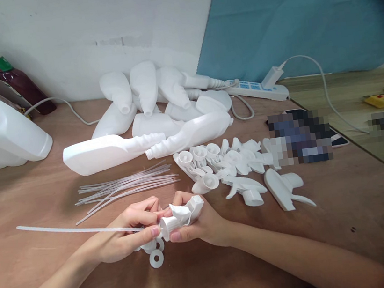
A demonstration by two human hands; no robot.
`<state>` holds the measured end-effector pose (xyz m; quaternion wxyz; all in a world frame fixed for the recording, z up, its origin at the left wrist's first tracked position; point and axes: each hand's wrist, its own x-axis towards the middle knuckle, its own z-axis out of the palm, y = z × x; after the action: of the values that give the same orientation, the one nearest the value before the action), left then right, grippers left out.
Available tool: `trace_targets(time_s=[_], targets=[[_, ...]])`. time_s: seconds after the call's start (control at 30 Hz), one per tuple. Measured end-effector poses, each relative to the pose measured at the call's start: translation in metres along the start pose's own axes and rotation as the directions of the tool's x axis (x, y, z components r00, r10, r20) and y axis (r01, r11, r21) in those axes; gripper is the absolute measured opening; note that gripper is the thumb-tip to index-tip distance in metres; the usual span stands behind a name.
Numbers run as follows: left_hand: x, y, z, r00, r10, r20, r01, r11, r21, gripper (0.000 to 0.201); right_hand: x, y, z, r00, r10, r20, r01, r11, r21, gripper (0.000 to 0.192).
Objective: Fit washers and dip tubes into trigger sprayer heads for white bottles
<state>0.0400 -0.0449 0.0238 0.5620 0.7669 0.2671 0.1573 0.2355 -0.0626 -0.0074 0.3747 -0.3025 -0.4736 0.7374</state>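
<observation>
One spray head sits between the right fingers and thumb.

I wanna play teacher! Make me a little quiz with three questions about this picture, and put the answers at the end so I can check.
1. Pick one. What is the right hand holding?
A) a phone
B) a white spray head
C) a cup

2. True or false? The left hand is holding nothing.

3. Fill in the colour. The dark red bottle has a ___ band near its neck.

Key:
1. B
2. False: it holds a thin tube.
3. green
</observation>
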Motion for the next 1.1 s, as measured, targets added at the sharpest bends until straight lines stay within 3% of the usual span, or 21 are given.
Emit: trace_targets(time_s=[0.23,0.63,1.1], targets=[[-0.0015,-0.0009,0.0006,0.998,0.018,-0.062,-0.027,0.990,-0.142,0.046,0.0015,-0.0030,-0.0061,0.998,0.066,-0.006,-0.064,0.982,0.177,0.031],[-0.0020,-0.0071,-0.0010,0.985,0.045,-0.169,-0.078,0.978,-0.192,0.046,0.0020,-0.0052,-0.0048,0.997,0.076,0.023,-0.078,0.984,0.163,0.034],[-0.0022,-0.0084,-0.0013,0.988,0.042,-0.149,-0.064,0.988,-0.141,0.044,0.0013,-0.0050,-0.0053,0.997,0.076,0.031,-0.081,0.980,0.183,0.036]])
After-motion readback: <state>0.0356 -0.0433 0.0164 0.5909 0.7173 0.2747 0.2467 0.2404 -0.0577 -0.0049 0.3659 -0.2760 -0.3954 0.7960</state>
